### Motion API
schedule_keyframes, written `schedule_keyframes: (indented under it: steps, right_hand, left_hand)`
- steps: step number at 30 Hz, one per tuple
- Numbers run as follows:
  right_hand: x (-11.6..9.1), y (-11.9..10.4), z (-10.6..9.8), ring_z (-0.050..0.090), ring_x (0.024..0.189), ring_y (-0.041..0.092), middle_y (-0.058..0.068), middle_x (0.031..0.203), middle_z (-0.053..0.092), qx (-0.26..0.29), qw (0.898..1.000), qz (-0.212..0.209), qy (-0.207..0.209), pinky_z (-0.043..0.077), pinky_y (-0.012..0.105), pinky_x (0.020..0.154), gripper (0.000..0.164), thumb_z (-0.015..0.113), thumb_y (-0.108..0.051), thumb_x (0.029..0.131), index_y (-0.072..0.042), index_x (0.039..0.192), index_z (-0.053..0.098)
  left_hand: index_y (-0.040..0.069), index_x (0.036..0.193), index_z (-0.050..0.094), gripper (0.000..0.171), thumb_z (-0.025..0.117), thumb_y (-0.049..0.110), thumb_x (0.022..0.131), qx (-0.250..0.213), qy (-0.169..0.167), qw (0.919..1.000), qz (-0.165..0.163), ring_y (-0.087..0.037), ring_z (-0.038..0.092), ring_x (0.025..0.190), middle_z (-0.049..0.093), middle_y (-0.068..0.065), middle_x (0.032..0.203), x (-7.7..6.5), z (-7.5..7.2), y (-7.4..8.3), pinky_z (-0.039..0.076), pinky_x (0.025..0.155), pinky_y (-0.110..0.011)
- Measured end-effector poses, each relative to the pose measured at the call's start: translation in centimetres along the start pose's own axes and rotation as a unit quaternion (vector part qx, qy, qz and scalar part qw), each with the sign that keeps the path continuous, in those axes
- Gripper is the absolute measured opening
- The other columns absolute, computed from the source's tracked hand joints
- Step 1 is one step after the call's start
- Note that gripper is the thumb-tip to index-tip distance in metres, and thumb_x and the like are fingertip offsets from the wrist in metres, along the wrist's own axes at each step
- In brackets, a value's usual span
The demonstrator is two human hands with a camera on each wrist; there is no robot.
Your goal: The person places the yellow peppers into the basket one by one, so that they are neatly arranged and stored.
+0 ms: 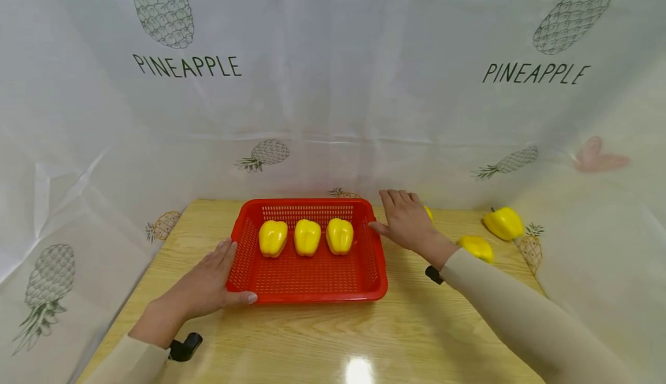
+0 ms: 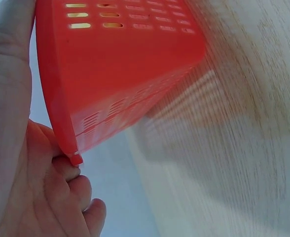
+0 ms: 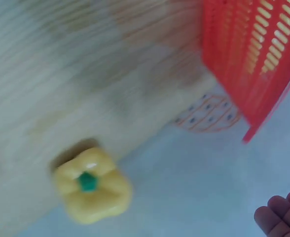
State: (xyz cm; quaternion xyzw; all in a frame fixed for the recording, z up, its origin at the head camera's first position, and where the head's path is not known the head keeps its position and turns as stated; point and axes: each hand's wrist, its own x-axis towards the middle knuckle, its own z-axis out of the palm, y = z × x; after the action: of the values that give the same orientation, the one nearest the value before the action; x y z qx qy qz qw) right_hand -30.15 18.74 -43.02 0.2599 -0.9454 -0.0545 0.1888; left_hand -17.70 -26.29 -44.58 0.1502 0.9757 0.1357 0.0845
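A red plastic basket sits on the wooden table and holds three yellow bell peppers in a row. My left hand rests at its front left corner, fingers straight along the left rim and thumb along the front. In the left wrist view its fingertips are right at the rim of the basket. My right hand is over the back right corner, fingers extended and thumb by the rim. Its fingers appear apart from the basket in the right wrist view.
Right of the basket, a yellow bell pepper is mostly hidden behind the right hand. Two more, a nearer pepper and a farther pepper, lie by the table's right edge. A pineapple-print sheet hangs behind the table.
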Motion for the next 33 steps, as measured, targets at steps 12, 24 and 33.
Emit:
schedule_keyframes:
  steps: [12,24,33]
  right_hand:
    - [-9.0,6.6,1.4,0.060,0.119,0.050,0.032,0.131,0.061,0.020,0.995,0.093,0.026,0.052,0.064,0.098,0.077,0.077,-0.042,0.095,0.012,0.142,0.048]
    - [-16.8,11.0,2.9,0.056,0.118,0.059,0.041,0.134,0.056,0.033,0.986,0.166,-0.001,0.046,0.074,0.098,0.088,0.080,-0.045,0.091,0.017,0.143,0.045]
    - [-18.3,11.2,3.5,0.056,0.086,0.046,0.029,0.103,0.057,0.027,0.980,0.195,0.008,0.047,0.056,0.063,0.083,0.081,-0.052,0.088,0.012,0.129,0.046]
  left_hand:
    - [-0.013,0.162,0.018,0.136,0.066,0.085,0.081,-0.008,-0.001,1.0000,0.006,-0.056,0.023,0.155,0.017,-0.034,0.171,-0.2,0.0,0.0,0.027,0.123,-0.069]
    - [-0.014,0.162,0.019,0.138,0.063,0.088,0.080,-0.003,0.011,0.9999,0.008,-0.056,0.024,0.155,0.017,-0.035,0.170,-0.2,0.1,-0.1,0.028,0.123,-0.069]
    - [-0.014,0.162,0.018,0.139,0.061,0.089,0.080,0.001,0.008,0.9999,0.009,-0.056,0.022,0.155,0.016,-0.035,0.170,0.0,0.3,-0.3,0.025,0.125,-0.069]
